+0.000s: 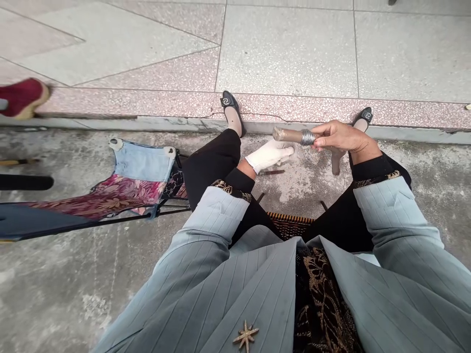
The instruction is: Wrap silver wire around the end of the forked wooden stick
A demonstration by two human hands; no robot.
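Note:
My right hand (336, 136) is closed around a brown wooden stick (289, 135) with silver wire (307, 137) wound around it. The stick lies nearly level, its blunt end pointing left. A brown stub (336, 162) shows below that hand; whether it belongs to the stick I cannot tell. My left hand (271, 154), in a white glove, hangs just under the stick's left end, fingers loosely bent and seemingly holding nothing. Just below the glove is a thin reddish-brown strip (273, 172), apparently on the ground.
At left stands a folding chair (125, 191) with denim and floral cloth. A red shoe (24, 98) rests on the tiled step (287, 54) at far left. Under me is a woven seat (289, 226). A dark rod-like thing (25, 182) juts in from the left edge.

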